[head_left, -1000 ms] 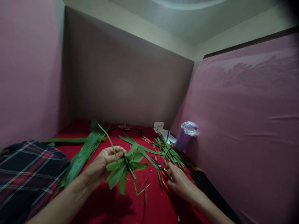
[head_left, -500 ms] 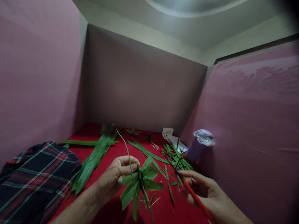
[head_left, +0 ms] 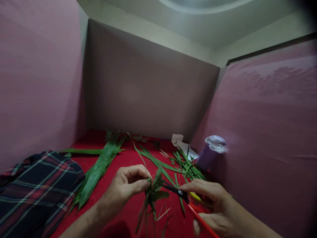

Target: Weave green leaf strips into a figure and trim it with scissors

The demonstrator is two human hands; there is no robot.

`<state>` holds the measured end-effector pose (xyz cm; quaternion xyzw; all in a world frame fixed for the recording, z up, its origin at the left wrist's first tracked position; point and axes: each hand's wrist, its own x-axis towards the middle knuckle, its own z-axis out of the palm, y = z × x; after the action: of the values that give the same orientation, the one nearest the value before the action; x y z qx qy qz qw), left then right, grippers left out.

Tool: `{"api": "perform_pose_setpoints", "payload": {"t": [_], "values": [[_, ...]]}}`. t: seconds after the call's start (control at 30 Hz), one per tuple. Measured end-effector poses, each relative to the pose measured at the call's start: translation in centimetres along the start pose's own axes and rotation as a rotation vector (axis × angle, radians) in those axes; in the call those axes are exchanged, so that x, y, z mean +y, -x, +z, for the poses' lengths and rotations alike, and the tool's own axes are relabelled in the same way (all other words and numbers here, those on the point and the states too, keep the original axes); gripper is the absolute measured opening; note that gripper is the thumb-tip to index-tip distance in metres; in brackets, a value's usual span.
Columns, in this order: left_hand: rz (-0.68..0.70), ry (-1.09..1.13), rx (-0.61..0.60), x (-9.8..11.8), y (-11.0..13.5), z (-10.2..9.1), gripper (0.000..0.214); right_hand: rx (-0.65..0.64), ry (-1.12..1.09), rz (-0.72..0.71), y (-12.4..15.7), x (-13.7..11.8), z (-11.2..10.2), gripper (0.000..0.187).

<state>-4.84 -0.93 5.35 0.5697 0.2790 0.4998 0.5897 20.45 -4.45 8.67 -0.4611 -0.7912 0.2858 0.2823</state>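
Observation:
My left hand pinches a bundle of cut green leaves at its knotted top. A thin strand rises from that knot and curves up to the left, while leaf pieces and strips hang below. My right hand holds scissors with black blades and red and yellow handles. Their blades point left, and the tips reach the right side of the leaf bundle; whether they touch it I cannot tell. The fingers of my right hand partly cover the handles.
Red cloth covers the table. Long broad leaves lie at left by a plaid cloth. Cut leaf strips are heaped at right near white paper and a purple container with clear plastic. Pink and grey panels stand around.
The scissors have come left to the leaf bundle, their blades now in plain view. The bundle has turned in my left hand, so its leaves no longer fan out toward me.

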Motion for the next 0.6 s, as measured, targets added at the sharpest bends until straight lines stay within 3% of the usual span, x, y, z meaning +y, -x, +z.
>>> {"api": "perform_pose_setpoints", "payload": {"t": [0.23,0.43,0.6], "values": [[0.191,-0.341,-0.081,0.5,0.4,0.4,0.009,-0.072,0.032,-0.027,-0.2,-1.4,-0.9,0.034],[0.206,-0.408,-0.092,0.3,0.4,0.4,0.008,-0.126,0.175,-0.085,-0.4,-2.2,-1.5,0.028],[0.207,-0.444,-0.094,0.1,0.3,0.3,0.01,-0.136,0.235,-0.168,-0.7,-1.4,-1.5,0.033]]}}
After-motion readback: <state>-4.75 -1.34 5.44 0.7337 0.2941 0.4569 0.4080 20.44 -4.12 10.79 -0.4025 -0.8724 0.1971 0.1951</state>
